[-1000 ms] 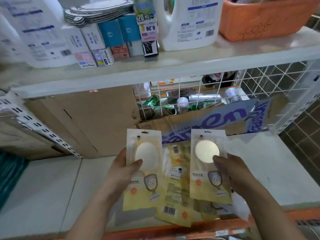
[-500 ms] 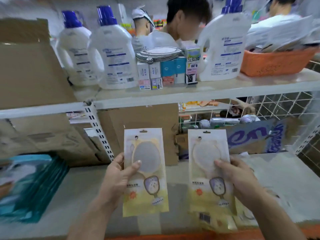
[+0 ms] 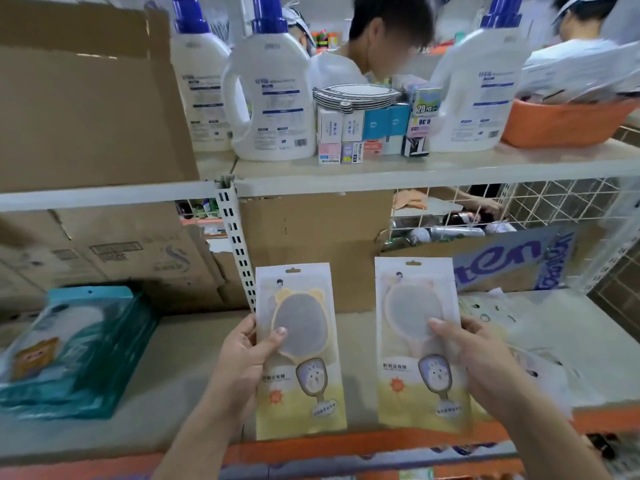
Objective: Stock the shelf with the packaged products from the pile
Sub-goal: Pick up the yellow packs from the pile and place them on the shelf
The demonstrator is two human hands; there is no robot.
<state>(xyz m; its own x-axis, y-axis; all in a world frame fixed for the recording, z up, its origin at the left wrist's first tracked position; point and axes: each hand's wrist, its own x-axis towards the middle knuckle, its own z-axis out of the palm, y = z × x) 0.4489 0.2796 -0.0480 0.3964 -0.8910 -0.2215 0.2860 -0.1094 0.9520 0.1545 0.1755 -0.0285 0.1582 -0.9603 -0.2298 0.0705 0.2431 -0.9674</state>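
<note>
Two flat packets are held upright side by side, a clear gap between them, over the front edge of the lower shelf (image 3: 194, 375). Whether their bottom edges touch the shelf cannot be told.

Left hand (image 3: 242, 362): pinches the left mirror packet (image 3: 304, 403) at its left edge, thumb pressed on the front over the round window, other fingers behind the pack.

Right hand (image 3: 481, 358): pinches the right mirror packet (image 3: 412, 341) at its right edge, thumb on the front, fingers behind.

Both packs: yellow-and-white print, hang-hole tab at top, small cartoon mirror drawn low on the front.

Lower shelf, right end: a blurred pile of pale packets (image 3: 519, 323) lies flat behind the right hand. Left end: a stack of teal packets (image 3: 69, 348). Along the back edge: brown cardboard boxes (image 3: 311, 244) and a wire mesh panel (image 3: 554, 209).

Upper shelf (image 3: 415, 171): white detergent bottles (image 3: 273, 91) with blue caps, a cluster of small boxes (image 3: 363, 129) at the middle, an orange basket (image 3: 564, 123) at the right end, and a large cardboard box (image 3: 86, 109) at the left end.
</note>
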